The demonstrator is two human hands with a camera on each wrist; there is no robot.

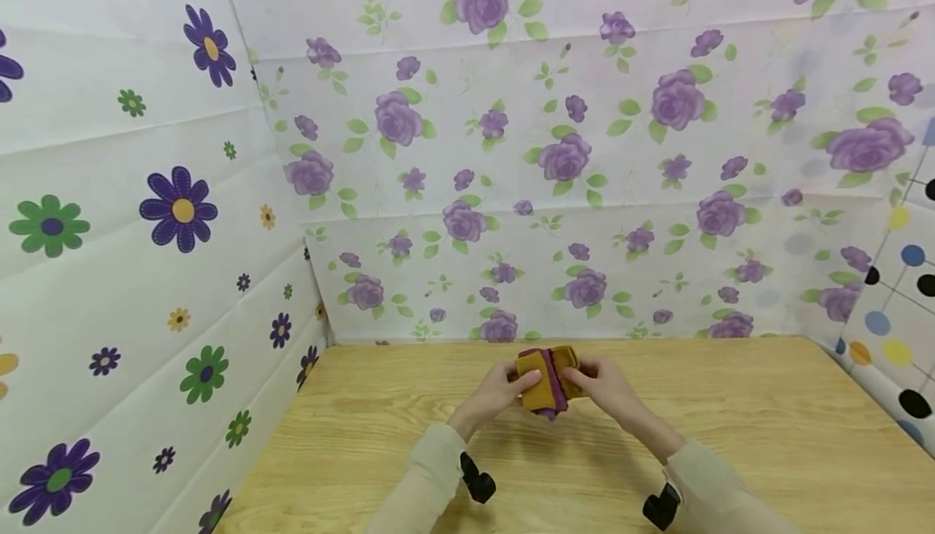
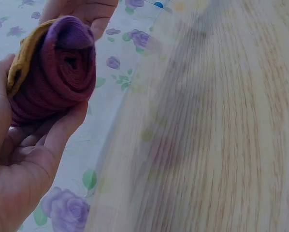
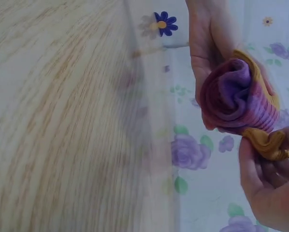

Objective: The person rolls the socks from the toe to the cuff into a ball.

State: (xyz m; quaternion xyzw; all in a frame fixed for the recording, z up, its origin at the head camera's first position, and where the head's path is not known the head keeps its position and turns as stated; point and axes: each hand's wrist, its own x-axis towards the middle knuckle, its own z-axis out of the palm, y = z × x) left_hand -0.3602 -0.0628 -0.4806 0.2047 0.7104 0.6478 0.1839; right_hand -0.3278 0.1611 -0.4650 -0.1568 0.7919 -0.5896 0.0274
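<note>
A rolled bundle of ribbed knit that looks like socks (image 1: 536, 380), maroon and purple with a mustard part folded over it, is held just above the table. My left hand (image 1: 498, 389) grips its left side, thumb across the mustard knit. On the other side my right hand (image 1: 605, 385) pinches a mustard flap (image 3: 266, 144) that stands out from the roll. The left wrist view shows the coiled maroon end of the bundle (image 2: 69, 67) resting in the left fingers. A purple fold fills the opposite end, seen in the right wrist view.
Beneath the hands lies a wood-grain table (image 1: 380, 420). A white sheet with purple roses (image 1: 566, 157) hangs behind it. Another flowered sheet (image 1: 131, 274) stands on the left, and a dotted one (image 1: 894, 315) on the right.
</note>
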